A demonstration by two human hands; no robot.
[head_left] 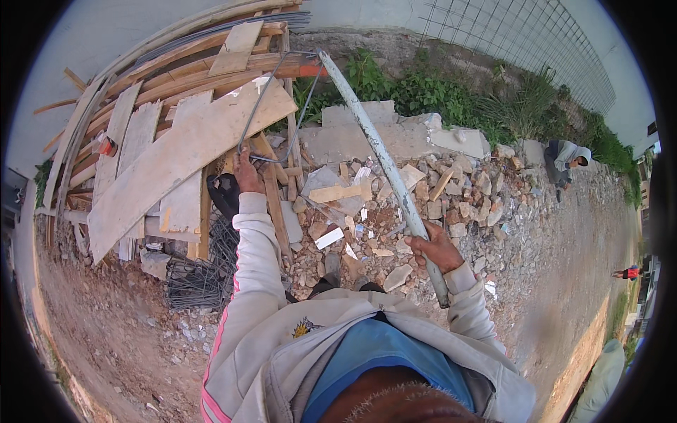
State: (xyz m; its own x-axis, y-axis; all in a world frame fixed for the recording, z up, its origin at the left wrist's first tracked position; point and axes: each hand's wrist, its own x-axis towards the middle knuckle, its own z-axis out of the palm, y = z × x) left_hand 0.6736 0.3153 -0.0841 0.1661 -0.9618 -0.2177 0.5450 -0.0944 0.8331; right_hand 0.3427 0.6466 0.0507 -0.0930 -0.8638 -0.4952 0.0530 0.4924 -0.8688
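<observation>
My left hand (247, 173) is closed on the lower end of a thin steel rod (254, 113) bent into a rectangular loop, like a rebar stirrup. My right hand (436, 248) is wrapped around the near part of a long pipe (374, 137) with worn pale blue-white paint. The pipe slants away to the far left, and its far end meets the upper corner of the bent rod. How the two join there is too small to tell. Beneath the loop lies a broad wooden board (190, 155), its right end near my left hand.
Stacked planks (180, 81) fill the left. Broken bricks and stones (458, 190) lie ahead, and tangled wire (197, 275) sits beside my left arm. Wire mesh (522, 42) leans on the far wall. A person (564, 162) sits at right; another person (626, 273) is farther off.
</observation>
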